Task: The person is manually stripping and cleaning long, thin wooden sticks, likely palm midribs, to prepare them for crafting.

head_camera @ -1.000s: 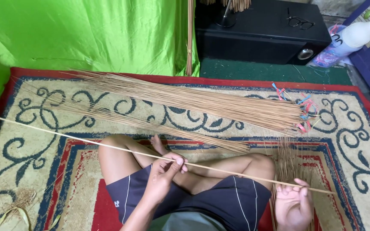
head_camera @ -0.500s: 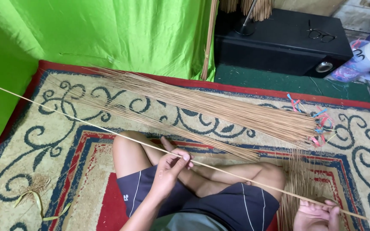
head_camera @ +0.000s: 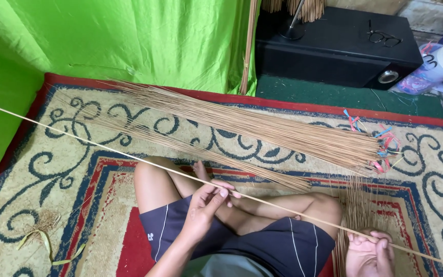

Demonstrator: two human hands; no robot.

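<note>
Above crossed legs, the left hand [head_camera: 206, 202] pinches a long thin stick [head_camera: 129, 154] between fingertips and thumb, wrist bent upward. At the lower edge, the right hand [head_camera: 369, 251] closes around the same stick near its other end. It slants up to the left over a patterned rug [head_camera: 52, 169], where a bundle of sticks [head_camera: 262, 131] lies. Behind hang a green cloth [head_camera: 129, 41] and a black box [head_camera: 334, 46].

A green cloth backdrop [head_camera: 129, 41] hangs beyond the hands; eyeglasses [head_camera: 384, 37] lie on a black speaker box [head_camera: 334, 48].
</note>
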